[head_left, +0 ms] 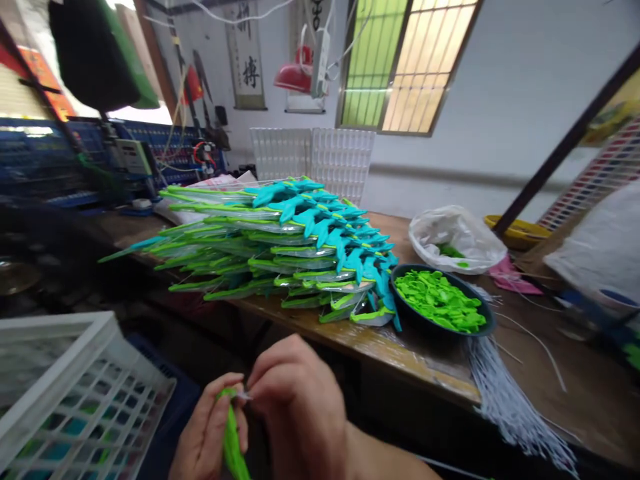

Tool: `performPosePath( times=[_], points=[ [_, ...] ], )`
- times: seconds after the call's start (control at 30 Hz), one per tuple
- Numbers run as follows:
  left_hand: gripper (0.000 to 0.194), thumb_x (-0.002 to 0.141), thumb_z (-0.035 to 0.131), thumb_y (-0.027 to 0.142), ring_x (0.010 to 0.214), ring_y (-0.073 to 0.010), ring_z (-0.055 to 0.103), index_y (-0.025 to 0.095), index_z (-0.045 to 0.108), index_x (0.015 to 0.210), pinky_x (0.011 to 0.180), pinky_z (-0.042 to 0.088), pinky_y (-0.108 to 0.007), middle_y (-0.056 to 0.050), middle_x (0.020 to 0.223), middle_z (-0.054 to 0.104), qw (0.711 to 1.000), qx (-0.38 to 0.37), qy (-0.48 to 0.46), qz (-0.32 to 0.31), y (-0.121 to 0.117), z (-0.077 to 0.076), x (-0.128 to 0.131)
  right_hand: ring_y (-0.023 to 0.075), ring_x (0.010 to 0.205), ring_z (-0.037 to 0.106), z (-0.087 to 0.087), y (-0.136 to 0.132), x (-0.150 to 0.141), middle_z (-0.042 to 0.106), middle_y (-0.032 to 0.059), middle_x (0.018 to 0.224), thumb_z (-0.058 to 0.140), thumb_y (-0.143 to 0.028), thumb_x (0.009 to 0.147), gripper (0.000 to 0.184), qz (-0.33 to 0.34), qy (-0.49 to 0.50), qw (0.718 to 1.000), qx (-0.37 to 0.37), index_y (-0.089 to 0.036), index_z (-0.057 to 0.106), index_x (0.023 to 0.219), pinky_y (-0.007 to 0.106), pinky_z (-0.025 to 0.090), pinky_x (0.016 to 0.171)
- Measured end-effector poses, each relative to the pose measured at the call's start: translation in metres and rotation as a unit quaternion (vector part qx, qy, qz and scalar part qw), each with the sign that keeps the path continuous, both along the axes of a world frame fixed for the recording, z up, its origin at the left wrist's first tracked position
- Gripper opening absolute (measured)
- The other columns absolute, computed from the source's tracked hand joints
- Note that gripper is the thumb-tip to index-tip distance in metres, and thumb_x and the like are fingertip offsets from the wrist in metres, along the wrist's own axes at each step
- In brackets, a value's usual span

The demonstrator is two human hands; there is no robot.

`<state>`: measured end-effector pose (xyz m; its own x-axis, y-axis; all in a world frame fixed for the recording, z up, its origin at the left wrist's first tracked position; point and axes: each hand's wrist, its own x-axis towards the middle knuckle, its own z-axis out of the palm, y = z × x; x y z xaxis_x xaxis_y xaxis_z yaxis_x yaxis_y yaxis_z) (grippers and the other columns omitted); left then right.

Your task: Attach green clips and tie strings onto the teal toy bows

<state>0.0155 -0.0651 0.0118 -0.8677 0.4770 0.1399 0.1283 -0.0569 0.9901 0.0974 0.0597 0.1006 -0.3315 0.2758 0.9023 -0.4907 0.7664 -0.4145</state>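
Note:
Low in the picture, below the table's front edge, both my hands are closed together. My left hand grips a long bright green plastic piece that hangs down from its fingers. My right hand pinches something thin and pale at the top end of that green piece; I cannot make it out. On the wooden table beyond lies a big fanned stack of green and teal plastic pieces. Beside the stack stands a dark bowl full of small green plastic parts.
A white lattice crate stands at the lower left. A bundle of thin white sticks hangs over the table's front edge at right. Behind the bowl lie a clear plastic bag and a yellow dish. White trays lean at the wall.

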Motion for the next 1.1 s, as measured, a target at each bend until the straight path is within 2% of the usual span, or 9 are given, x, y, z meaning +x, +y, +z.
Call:
performPosePath(
  times=[0.07, 0.17, 0.37, 0.5, 0.63, 0.7, 0.87, 1.0, 1.1],
  points=[
    [0.033, 0.097, 0.059, 0.054, 0.058, -0.0199, 0.06, 0.027, 0.069, 0.112, 0.058, 0.05, -0.031, 0.001, 0.065, 0.065, 0.996, -0.012, -0.016, -0.092, 0.002, 0.005, 0.002, 0.0133, 0.081, 0.061, 0.005, 0.014, 0.004, 0.063, 0.0038, 0.089, 0.047, -0.015, 0.101, 0.011, 0.027, -0.043, 0.998, -0.032, -0.019, 0.056, 0.096, 0.025, 0.052, 0.071],
    [0.027, 0.098, 0.061, 0.047, 0.06, -0.0152, 0.06, 0.022, 0.07, 0.102, 0.064, 0.049, -0.027, 0.001, 0.067, 0.064, 0.983, 0.013, -0.064, -0.174, 0.008, 0.016, 0.005, 0.013, 0.078, 0.059, -0.012, 0.033, -0.004, 0.061, 0.0027, 0.088, 0.049, -0.015, 0.102, 0.013, 0.025, -0.101, 0.991, -0.085, -0.019, 0.058, 0.093, 0.024, 0.05, 0.069],
    [0.031, 0.083, 0.08, 0.044, 0.05, -0.0077, 0.048, 0.017, 0.065, 0.084, 0.048, 0.041, -0.018, 0.003, 0.067, 0.061, 0.956, 0.123, -0.243, -0.108, 0.021, 0.012, 0.011, 0.0146, 0.091, 0.065, -0.04, 0.034, -0.001, 0.065, 0.004, 0.097, 0.053, -0.009, 0.1, 0.013, 0.069, -0.149, 0.985, -0.051, -0.02, 0.06, 0.097, 0.025, 0.053, 0.078],
    [0.028, 0.084, 0.081, 0.042, 0.048, -0.0087, 0.05, 0.018, 0.07, 0.092, 0.048, 0.039, -0.018, 0.004, 0.057, 0.057, 0.963, 0.124, -0.222, -0.085, 0.024, 0.006, 0.012, 0.0169, 0.099, 0.065, -0.04, 0.033, 0.003, 0.066, 0.0073, 0.107, 0.057, -0.01, 0.098, 0.012, 0.153, -0.205, 0.966, -0.037, -0.019, 0.065, 0.098, 0.028, 0.055, 0.083],
    [0.028, 0.086, 0.078, 0.044, 0.049, -0.0092, 0.051, 0.017, 0.071, 0.089, 0.049, 0.041, -0.019, 0.004, 0.057, 0.057, 0.972, 0.114, -0.179, -0.097, 0.025, 0.004, 0.011, 0.014, 0.081, 0.061, -0.051, 0.034, -0.005, 0.063, 0.0024, 0.089, 0.066, -0.019, 0.096, 0.007, 0.17, -0.251, 0.943, -0.137, -0.02, 0.067, 0.089, 0.024, 0.051, 0.071],
    [0.028, 0.087, 0.077, 0.045, 0.049, -0.0087, 0.051, 0.017, 0.071, 0.088, 0.049, 0.041, -0.019, 0.004, 0.057, 0.057, 0.974, 0.107, -0.177, -0.096, 0.025, 0.002, 0.01, 0.0125, 0.069, 0.057, -0.057, 0.033, -0.01, 0.059, -0.0006, 0.079, 0.073, -0.026, 0.091, 0.012, 0.186, -0.273, 0.908, -0.255, -0.02, 0.065, 0.085, 0.023, 0.049, 0.062],
    [0.027, 0.09, 0.075, 0.043, 0.047, -0.0075, 0.049, 0.017, 0.071, 0.084, 0.049, 0.039, -0.018, 0.005, 0.053, 0.056, 0.976, 0.1, -0.172, -0.091, 0.026, -0.003, 0.007, 0.0115, 0.041, 0.05, -0.07, 0.027, -0.02, 0.056, -0.0051, 0.054, 0.084, -0.041, 0.08, 0.036, 0.339, -0.316, 0.74, -0.488, -0.021, 0.054, 0.074, 0.023, 0.043, 0.042],
    [0.028, 0.091, 0.075, 0.043, 0.046, -0.0074, 0.048, 0.018, 0.068, 0.082, 0.048, 0.038, -0.018, 0.004, 0.053, 0.058, 0.974, 0.116, -0.171, -0.092, 0.025, -0.005, 0.007, 0.0073, 0.042, 0.045, -0.077, 0.027, -0.022, 0.053, -0.0056, 0.05, 0.089, -0.038, 0.074, 0.036, 0.302, -0.306, 0.749, -0.505, -0.017, 0.059, 0.068, 0.018, 0.036, 0.044],
    [0.029, 0.092, 0.072, 0.044, 0.046, -0.0078, 0.048, 0.018, 0.066, 0.083, 0.048, 0.038, -0.019, 0.005, 0.054, 0.056, 0.968, 0.124, -0.194, -0.1, 0.024, -0.006, 0.006, 0.0077, 0.049, 0.048, -0.075, 0.031, -0.018, 0.057, -0.0034, 0.059, 0.084, -0.036, 0.08, 0.03, 0.281, -0.316, 0.786, -0.451, -0.016, 0.064, 0.071, 0.019, 0.039, 0.049]
  ],
)
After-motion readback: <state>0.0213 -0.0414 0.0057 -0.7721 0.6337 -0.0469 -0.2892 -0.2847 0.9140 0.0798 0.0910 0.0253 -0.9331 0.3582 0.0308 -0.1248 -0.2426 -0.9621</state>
